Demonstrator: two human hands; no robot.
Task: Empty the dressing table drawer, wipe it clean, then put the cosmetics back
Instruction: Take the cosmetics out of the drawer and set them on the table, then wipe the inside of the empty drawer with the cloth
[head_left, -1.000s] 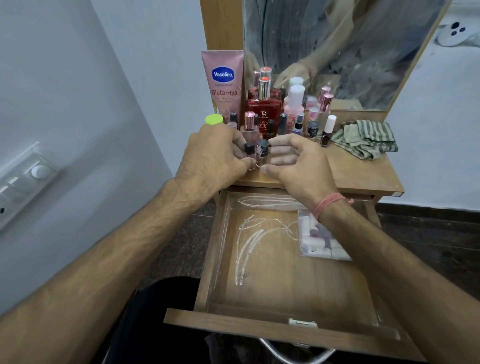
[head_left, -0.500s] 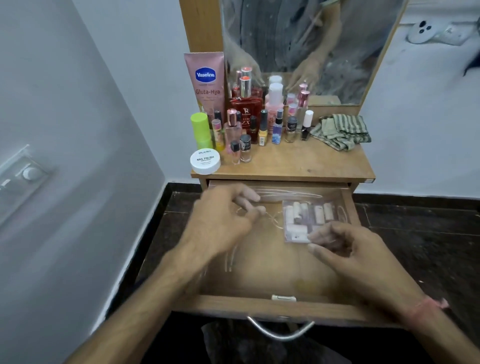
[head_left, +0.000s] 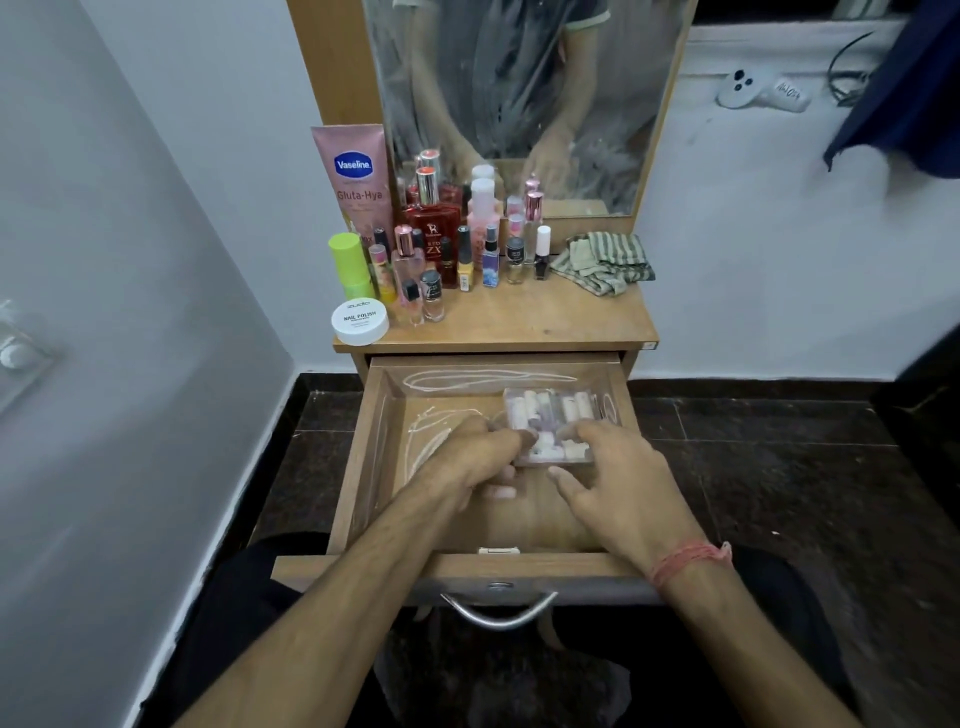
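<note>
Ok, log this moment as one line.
stage: emptying drawer | left hand: on clear box | right hand: on box | bottles: on tabletop | cloth: unused

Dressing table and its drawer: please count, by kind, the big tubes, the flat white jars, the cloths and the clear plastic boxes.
Big tube: 1
Flat white jar: 1
Cloth: 1
Clear plastic box: 1
Total: 4
</note>
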